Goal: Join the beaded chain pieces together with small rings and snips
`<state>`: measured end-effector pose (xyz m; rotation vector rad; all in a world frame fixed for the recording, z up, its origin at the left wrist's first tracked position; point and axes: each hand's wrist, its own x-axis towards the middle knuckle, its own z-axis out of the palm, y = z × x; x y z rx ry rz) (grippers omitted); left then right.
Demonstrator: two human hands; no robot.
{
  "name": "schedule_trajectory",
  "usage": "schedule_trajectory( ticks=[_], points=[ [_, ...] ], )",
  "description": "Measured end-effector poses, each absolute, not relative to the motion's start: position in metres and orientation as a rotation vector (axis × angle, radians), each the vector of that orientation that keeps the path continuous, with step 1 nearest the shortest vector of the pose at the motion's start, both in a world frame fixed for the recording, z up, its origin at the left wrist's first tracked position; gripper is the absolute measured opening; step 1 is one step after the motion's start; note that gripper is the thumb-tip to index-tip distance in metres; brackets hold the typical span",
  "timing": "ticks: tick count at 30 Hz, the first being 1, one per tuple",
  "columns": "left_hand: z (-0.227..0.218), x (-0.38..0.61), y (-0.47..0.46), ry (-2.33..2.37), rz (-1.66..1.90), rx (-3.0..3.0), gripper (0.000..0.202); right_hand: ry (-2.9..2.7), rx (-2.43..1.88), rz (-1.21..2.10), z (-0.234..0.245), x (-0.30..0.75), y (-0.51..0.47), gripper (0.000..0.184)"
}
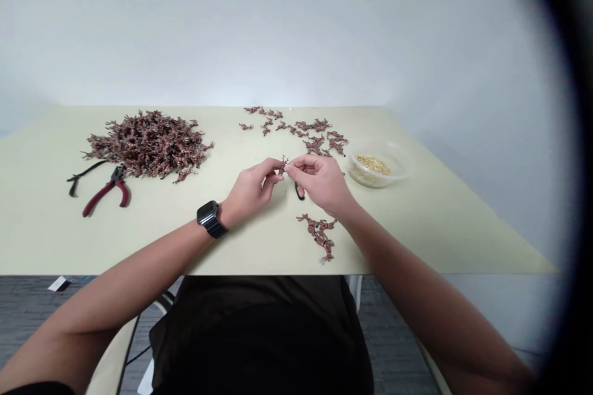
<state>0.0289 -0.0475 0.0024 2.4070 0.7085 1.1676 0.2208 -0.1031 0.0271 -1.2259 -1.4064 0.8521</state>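
Note:
Between my two hands, over the middle of the table, is a small brown deer-like figurine (283, 165) with branching antlers. My left hand (254, 188) pinches it between thumb and fingers. The fingertips of my right hand (319, 180) are pressed together beside the figurine; whatever they hold is too small to make out. Under my right hand a dark curved tool handle (299, 191) partly shows, the rest hidden. Several similar figurines (319, 236) lie nearer me, below my right hand.
A large heap of brown figurines (148, 143) lies at the left, with red-handled pliers (104, 191) and a black strap-like piece (83, 178) before it. More figurines (315, 143) are scattered at the back. A clear bowl (401, 174) holds tiny gold pieces (373, 165) at the right.

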Motion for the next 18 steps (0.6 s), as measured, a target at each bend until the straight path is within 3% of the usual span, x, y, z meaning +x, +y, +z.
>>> schedule_trajectory(
  ticks=[5,9,15,18],
  points=[
    [0.001,0.035,-0.049,0.674,1.143,2.133,0.019,-1.331,-1.165,1.013,0.032,0.227,-0.101,0.029],
    [0.002,0.039,-0.052,0.574,1.071,1.866,0.026,-1.439,-1.199,0.873,0.038,0.228,-0.104,0.026],
    [0.004,0.039,-0.053,0.631,1.07,1.921,0.022,-1.622,-1.216,0.357,0.035,0.223,-0.107,0.013],
    [0.005,0.037,-0.053,0.735,1.168,2.187,0.017,-1.549,-1.247,0.468,0.031,0.221,-0.106,0.015]
  ],
)
